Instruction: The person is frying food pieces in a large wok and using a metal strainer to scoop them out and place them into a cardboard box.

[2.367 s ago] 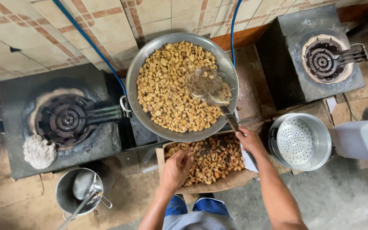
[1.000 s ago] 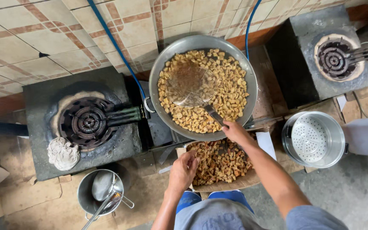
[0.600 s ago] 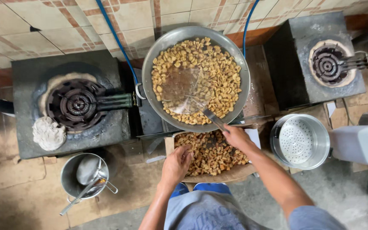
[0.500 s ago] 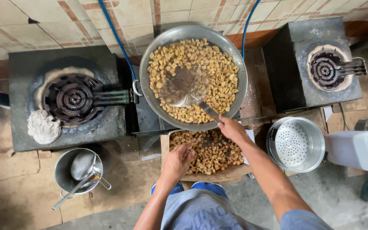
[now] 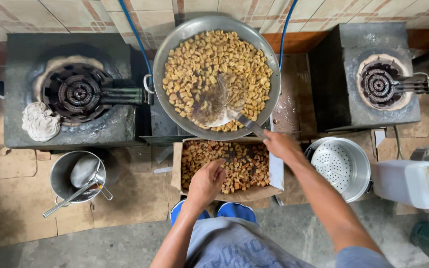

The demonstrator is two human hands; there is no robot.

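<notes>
Ahead of both hands, a wide grey wok (image 5: 175, 49) heaped with pale golden fried cubes (image 5: 194, 59), seated between two dark stoves. Far off to the left of the left hand, the left stove (image 5: 16, 99) with its ring burner (image 5: 78, 93) and a crumpled white rag (image 5: 40, 121) lying on its near corner. Well to the right of the right hand, beyond it, the right stove (image 5: 333, 89) with a second burner (image 5: 381, 85). Directly under the left hand, a cardboard box (image 5: 273, 171) lined with darker brown fried pieces (image 5: 247, 166), touching the wok's near rim. Just right of the right forearm, a round steel steamer pot (image 5: 356, 166) with a perforated insert; beyond that, a white plastic jug (image 5: 408, 183) on its side. Left of the left hand and well apart, a steel bucket (image 5: 58, 173) holding ladles. Right hand (image 5: 280, 145) closed in a fist round the handle of a mesh skimmer (image 5: 219, 106), its net lying tilted among the cubes in the wok's near half. Left hand (image 5: 207, 181) loosely cupped, fingers curled down onto the pieces in the box; whether pinching any, impossible to tell.
</notes>
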